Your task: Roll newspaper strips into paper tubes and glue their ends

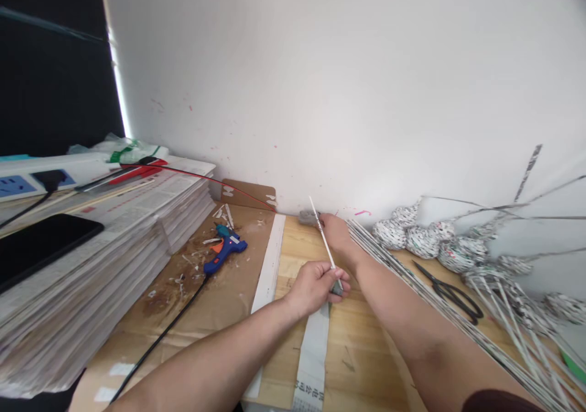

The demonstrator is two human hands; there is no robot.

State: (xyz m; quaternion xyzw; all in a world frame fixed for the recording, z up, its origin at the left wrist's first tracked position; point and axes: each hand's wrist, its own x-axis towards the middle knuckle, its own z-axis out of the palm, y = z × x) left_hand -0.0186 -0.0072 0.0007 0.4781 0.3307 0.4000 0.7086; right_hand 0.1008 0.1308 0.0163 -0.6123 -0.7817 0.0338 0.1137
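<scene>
My left hand (pixel 315 285) is closed, pinching a thin white stick (pixel 326 241) that slants up and away towards the wall. A small grey piece (pixel 337 289) shows at its fingertips, too small to make out. Just below that hand a strip of printed newspaper (pixel 313 345) runs down the wooden board (pixel 361 339). Farther off, my right hand (pixel 337 232) is closed at the right end of a grey block (pixel 308 218) by the wall. The stick crosses in front of its fingers, which are partly hidden.
A blue glue gun (pixel 225 254) lies on brown cardboard (pixel 183 320) at the left, beside a tall stack of newspapers (pixel 151 235) with a phone (pixel 50 241). Rolled paper sticks (pixel 412 278), black scissors (pixel 451 291) and several woven paper shapes (pixel 423 241) are at the right.
</scene>
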